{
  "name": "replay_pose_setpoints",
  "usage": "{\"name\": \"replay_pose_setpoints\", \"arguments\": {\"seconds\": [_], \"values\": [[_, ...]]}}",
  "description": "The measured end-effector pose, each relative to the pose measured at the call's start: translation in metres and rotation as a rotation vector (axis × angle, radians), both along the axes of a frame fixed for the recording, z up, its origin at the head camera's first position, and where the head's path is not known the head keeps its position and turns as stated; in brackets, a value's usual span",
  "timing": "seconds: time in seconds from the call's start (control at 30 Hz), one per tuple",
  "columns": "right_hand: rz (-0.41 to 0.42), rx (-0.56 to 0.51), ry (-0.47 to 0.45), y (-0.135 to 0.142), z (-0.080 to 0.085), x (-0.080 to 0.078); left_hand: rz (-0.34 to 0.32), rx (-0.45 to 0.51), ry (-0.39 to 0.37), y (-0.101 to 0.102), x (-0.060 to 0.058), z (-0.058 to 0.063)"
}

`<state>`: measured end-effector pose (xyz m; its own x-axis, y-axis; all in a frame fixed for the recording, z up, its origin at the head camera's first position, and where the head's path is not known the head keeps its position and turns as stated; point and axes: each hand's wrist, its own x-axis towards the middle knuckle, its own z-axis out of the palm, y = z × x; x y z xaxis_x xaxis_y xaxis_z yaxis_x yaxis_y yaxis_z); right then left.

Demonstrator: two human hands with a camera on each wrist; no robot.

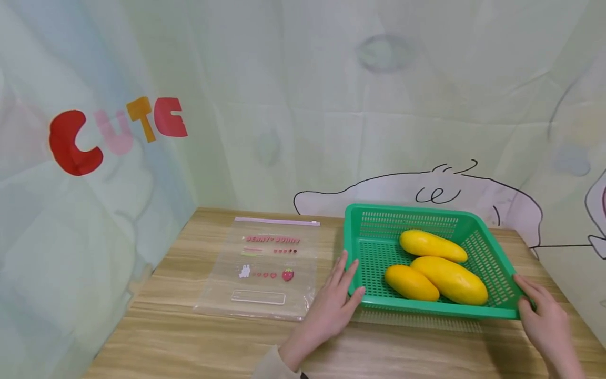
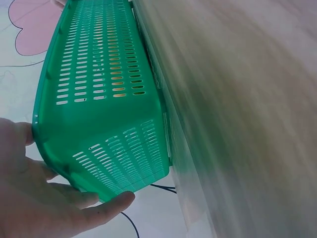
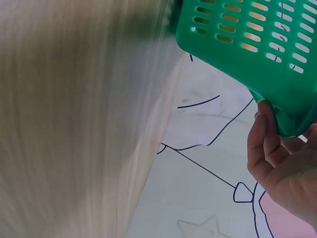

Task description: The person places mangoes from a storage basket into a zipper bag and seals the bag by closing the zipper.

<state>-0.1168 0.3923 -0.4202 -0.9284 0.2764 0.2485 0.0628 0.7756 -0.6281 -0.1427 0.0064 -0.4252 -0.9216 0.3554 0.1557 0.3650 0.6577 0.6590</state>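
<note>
A green plastic basket (image 1: 374,252) with slotted walls holds several yellow mangoes: one at the back (image 1: 432,245), a large one (image 1: 452,281) and a smaller one (image 1: 411,283) in front. My left hand (image 1: 333,300) holds the basket's front left corner, thumb at the rim and fingers along the outer left wall (image 2: 119,163). On the opposite side my right hand (image 1: 544,313) grips the rim at the front right corner, its fingertips (image 3: 265,111) curled against the outside. The right wrist view shows the basket's lower edge close beside the tabletop.
Left of the basket, a clear zip bag (image 1: 262,273) with a pink slider strip and printed bunny and strawberry lies flat on the wooden table (image 1: 189,337). A printed cloth backdrop (image 1: 284,105) rises behind the table and along its left side.
</note>
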Motion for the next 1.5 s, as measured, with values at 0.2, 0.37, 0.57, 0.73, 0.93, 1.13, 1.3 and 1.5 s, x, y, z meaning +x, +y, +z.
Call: {"name": "replay_pose_setpoints", "arguments": {"seconds": [0.2, 0.37, 0.57, 0.73, 0.93, 1.13, 1.3, 1.5], "values": [[-0.017, -0.035, 0.005, -0.002, -0.003, 0.000, 0.015, 0.033, -0.004, -0.002, -0.001, 0.002], [-0.035, -0.055, 0.003, -0.004, -0.003, -0.001, 0.020, 0.056, 0.009, -0.004, -0.003, 0.003], [-0.055, -0.072, 0.002, -0.003, -0.005, 0.001, 0.042, 0.081, 0.031, -0.008, -0.007, 0.007], [-0.059, -0.071, 0.013, -0.003, -0.006, 0.001, 0.066, 0.067, 0.051, -0.016, -0.010, 0.008], [-0.054, -0.071, 0.034, -0.003, -0.008, 0.000, 0.096, 0.014, 0.064, -0.028, -0.014, 0.009], [-0.040, -0.074, 0.035, -0.002, -0.008, 0.000, 0.113, -0.010, 0.096, -0.044, -0.022, 0.007], [-0.047, -0.078, 0.021, -0.001, -0.008, 0.000, 0.115, -0.033, 0.101, -0.055, -0.031, 0.004], [-0.052, -0.074, 0.008, -0.001, -0.008, 0.000, 0.112, -0.089, 0.113, -0.064, -0.041, 0.001]]}}
